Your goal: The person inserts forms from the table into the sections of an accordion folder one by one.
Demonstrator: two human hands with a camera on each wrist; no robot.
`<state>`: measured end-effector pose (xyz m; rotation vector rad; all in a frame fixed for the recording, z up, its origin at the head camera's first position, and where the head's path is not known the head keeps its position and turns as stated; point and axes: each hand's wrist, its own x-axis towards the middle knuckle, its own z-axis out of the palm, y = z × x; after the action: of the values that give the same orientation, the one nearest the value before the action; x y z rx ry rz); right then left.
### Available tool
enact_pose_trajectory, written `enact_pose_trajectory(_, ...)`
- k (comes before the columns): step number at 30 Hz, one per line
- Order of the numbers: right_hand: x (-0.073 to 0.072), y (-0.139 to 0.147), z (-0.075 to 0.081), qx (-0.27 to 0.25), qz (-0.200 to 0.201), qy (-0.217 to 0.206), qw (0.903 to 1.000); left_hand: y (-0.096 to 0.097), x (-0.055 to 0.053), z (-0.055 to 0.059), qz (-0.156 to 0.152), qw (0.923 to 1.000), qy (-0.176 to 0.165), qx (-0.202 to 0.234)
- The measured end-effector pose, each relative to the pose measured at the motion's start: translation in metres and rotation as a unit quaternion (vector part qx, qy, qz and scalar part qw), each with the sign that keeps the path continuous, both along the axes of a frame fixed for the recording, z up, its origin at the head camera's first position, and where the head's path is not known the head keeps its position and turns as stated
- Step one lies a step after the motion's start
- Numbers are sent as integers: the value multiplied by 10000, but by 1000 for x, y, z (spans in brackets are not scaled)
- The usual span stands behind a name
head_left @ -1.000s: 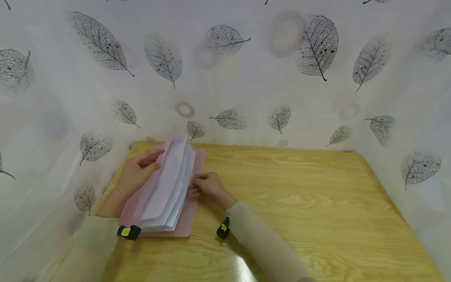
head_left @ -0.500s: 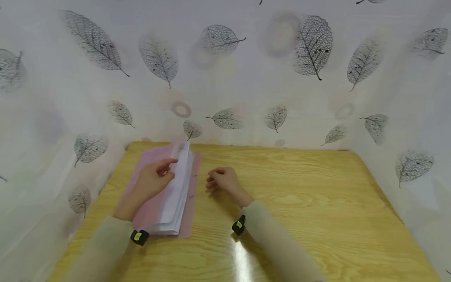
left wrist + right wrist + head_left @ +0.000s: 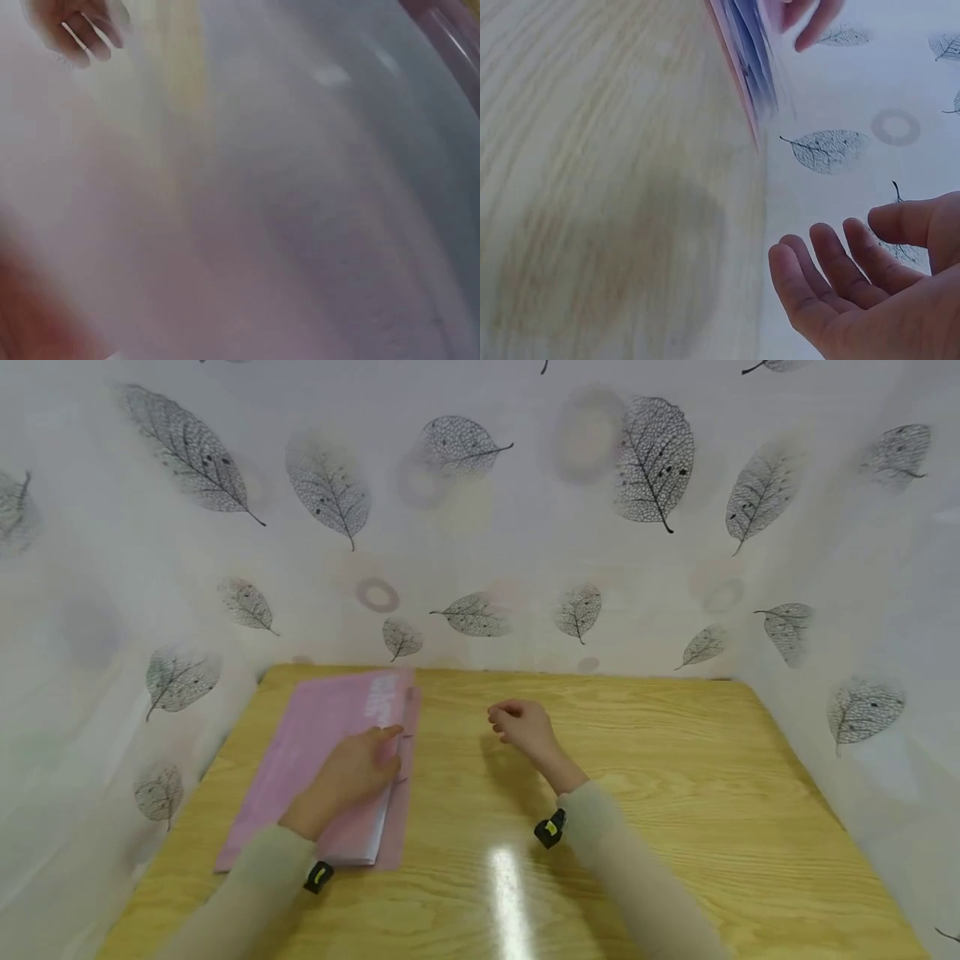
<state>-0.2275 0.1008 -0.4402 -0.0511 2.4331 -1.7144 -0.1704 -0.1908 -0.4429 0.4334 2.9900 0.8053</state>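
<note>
A pink folder (image 3: 322, 718) with white sheets inside lies at the left of the table, its cover swung over nearly flat. My left hand (image 3: 352, 772) rests on the cover near its right edge, fingers stretched toward that edge. The left wrist view is mostly a blur of the pale pink cover, with part of my right hand (image 3: 79, 30) at its top left. Apart from the folder, my right hand (image 3: 870, 285) hovers over the table to the right, fingers loosely bent and holding nothing. The folder's sheets (image 3: 750, 52) show edge-on in the right wrist view.
The wood-grain table (image 3: 637, 793) stretches to the right of the folder, with a bright reflection near its front. A pale curtain (image 3: 480, 527) printed with dark leaves encloses the back and both sides.
The folder's cover has swung rightward and down over the sheets, my left hand moving right with it. My right hand has withdrawn from the folder's right edge, to the right.
</note>
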Motion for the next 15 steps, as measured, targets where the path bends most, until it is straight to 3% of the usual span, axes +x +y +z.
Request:
enact_pose_trajectory(3,0,12,6,351,12,138,9993,3,2,-2,-150,9996,-56,-217)
enact_pose_trajectory(7,0,27,17,956,24,409,9946,5,0,5,-369,9971,436,-493)
enact_pose_trajectory(12,0,41,27,1574,156,894,9834,10,-9,29,-243,9910,798,-1049)
enact_pose_trajectory(15,-3,46,27,2087,315,1381,9677,13,-17,45,-64,9894,766,-1233)
